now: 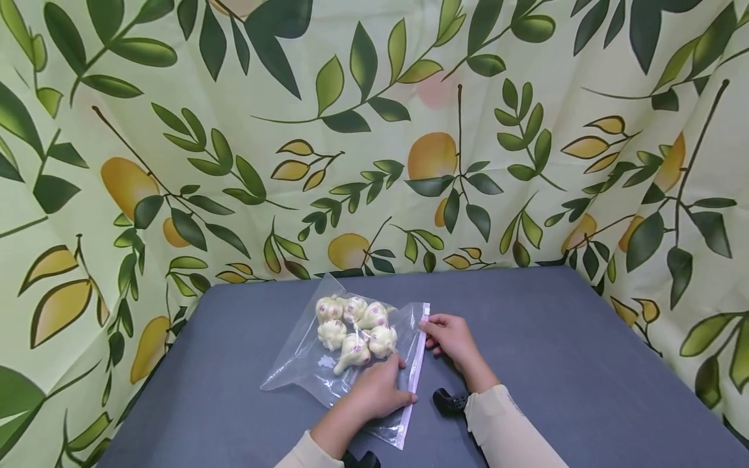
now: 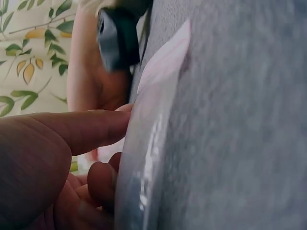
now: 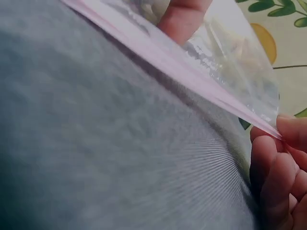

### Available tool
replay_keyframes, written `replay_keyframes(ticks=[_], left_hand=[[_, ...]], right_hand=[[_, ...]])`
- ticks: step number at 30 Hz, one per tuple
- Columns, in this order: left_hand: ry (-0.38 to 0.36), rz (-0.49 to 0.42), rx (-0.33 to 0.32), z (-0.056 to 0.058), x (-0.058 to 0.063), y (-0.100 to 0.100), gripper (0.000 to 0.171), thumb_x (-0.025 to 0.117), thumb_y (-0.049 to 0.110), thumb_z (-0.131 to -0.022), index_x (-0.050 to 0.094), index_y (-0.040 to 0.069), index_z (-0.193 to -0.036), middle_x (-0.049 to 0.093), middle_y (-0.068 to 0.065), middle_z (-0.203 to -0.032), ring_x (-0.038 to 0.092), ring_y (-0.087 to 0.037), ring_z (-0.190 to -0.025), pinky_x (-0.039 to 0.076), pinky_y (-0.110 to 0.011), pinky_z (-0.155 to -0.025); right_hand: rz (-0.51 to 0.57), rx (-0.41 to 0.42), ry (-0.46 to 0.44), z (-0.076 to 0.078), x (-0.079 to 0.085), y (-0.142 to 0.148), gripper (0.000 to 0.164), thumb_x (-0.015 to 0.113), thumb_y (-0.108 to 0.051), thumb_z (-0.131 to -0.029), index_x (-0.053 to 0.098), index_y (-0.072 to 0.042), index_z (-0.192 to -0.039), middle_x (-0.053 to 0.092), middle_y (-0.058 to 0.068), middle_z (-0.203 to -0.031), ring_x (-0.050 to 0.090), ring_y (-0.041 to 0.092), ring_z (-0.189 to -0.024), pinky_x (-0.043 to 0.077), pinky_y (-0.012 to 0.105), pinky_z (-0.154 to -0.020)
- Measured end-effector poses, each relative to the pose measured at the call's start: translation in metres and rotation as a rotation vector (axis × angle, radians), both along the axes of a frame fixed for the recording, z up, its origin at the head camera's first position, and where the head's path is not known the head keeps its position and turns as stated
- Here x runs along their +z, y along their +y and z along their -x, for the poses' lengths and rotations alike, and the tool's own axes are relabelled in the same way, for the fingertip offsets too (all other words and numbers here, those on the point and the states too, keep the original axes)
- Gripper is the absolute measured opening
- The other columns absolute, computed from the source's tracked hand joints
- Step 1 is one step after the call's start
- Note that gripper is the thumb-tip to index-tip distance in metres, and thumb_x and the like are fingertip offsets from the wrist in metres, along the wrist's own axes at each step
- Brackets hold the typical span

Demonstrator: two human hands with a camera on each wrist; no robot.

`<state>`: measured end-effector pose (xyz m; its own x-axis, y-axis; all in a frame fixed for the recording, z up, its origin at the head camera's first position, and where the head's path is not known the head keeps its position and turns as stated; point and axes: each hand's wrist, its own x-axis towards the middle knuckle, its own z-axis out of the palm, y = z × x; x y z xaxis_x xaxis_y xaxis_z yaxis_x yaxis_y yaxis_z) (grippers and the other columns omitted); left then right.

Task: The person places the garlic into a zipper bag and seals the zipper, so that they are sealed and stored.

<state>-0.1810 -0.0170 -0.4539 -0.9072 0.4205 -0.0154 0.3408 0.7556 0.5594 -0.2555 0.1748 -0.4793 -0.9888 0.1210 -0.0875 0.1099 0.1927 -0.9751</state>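
Observation:
A clear zip bag (image 1: 295,364) lies on the table with several white, purple-streaked garlic bulbs (image 1: 354,350) inside. Its pink zip strip (image 1: 414,377) runs along the right side. My right hand (image 1: 449,338) pinches the strip near its far end between thumb and fingers, as the right wrist view shows at the bag's corner (image 3: 268,127). Over the near part of the bag rests my left hand (image 1: 377,389), its thumb (image 2: 96,127) extended to touch the plastic beside the strip. The other left fingers bend loosely against the bag.
The bag lies on a grey cloth-covered table (image 1: 556,351). Behind and at both sides hangs a leaf-and-fruit patterned curtain (image 1: 374,195). A black wrist device (image 1: 449,402) sits at my right wrist, and another (image 1: 363,459) at my left.

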Motion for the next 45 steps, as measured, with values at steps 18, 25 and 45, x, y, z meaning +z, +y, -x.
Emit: replay_keyframes(ticks=[18, 25, 45], left_hand=[[0.099, 0.072, -0.108, 0.001, -0.005, 0.002, 0.074, 0.087, 0.040, -0.067, 0.062, 0.010, -0.129, 0.072, -0.006, -0.098, 0.066, -0.019, -0.089, 0.053, -0.032, -0.081], [0.130, 0.117, -0.149, -0.002, -0.001, 0.006, 0.069, 0.084, 0.043, -0.071, 0.063, 0.011, -0.128, 0.073, -0.005, -0.100, 0.068, -0.018, -0.093, 0.053, -0.031, -0.083], [0.179, -0.040, -0.027, 0.066, 0.075, 0.013, 0.020, 0.066, 0.024, -0.092, 0.073, 0.014, -0.108, 0.065, 0.005, -0.078, 0.058, -0.010, -0.068, 0.046, -0.028, -0.061]], right_hand=[[0.149, -0.022, 0.045, 0.011, -0.005, -0.005, 0.033, 0.066, -0.013, -0.093, 0.062, -0.001, -0.123, 0.072, 0.011, -0.090, 0.067, 0.016, -0.067, 0.058, 0.034, -0.059], [0.139, -0.032, 0.106, 0.015, -0.006, -0.004, 0.030, 0.067, -0.016, -0.093, 0.063, 0.002, -0.118, 0.070, 0.010, -0.087, 0.066, 0.015, -0.067, 0.057, 0.031, -0.056], [0.205, -0.020, 0.099, 0.019, -0.008, -0.003, 0.028, 0.064, -0.015, -0.095, 0.065, 0.006, -0.115, 0.071, 0.006, -0.079, 0.064, 0.012, -0.064, 0.055, 0.026, -0.055]])
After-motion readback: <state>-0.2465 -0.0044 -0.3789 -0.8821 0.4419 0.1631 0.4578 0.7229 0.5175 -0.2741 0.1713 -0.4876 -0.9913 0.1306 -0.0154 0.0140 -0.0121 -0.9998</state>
